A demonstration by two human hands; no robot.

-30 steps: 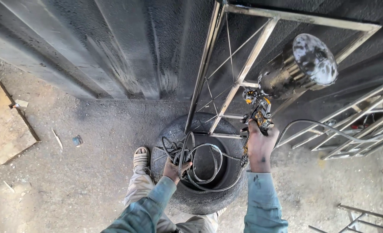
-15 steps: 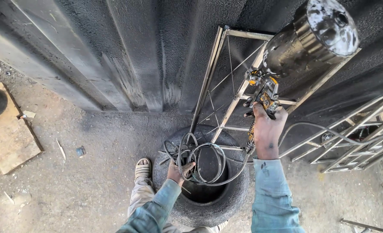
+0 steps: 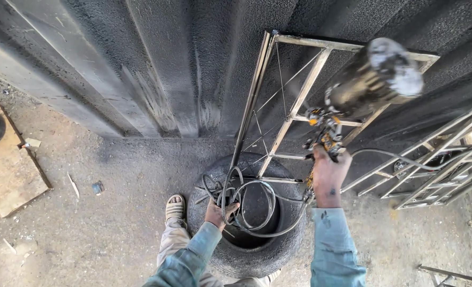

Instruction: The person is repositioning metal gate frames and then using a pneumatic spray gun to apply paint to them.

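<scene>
The right hand (image 3: 327, 178) is closed tight around a spray gun (image 3: 323, 139). The gun is yellow and black, dirty with paint, and a big round metal cup (image 3: 374, 79) sits on top of it. It is held up in front of a thin metal frame (image 3: 294, 106) that leans on the black wall (image 3: 156, 64). The left hand (image 3: 218, 212) grips a bunch of looped grey hose (image 3: 252, 204) over an old black tyre (image 3: 257, 250) on the floor.

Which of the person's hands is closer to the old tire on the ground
Left. The left hand grips coiled hose right over the tire, at its opening. The right hand is raised above the tire's far edge, holding a spray gun up toward the metal frame.
</scene>
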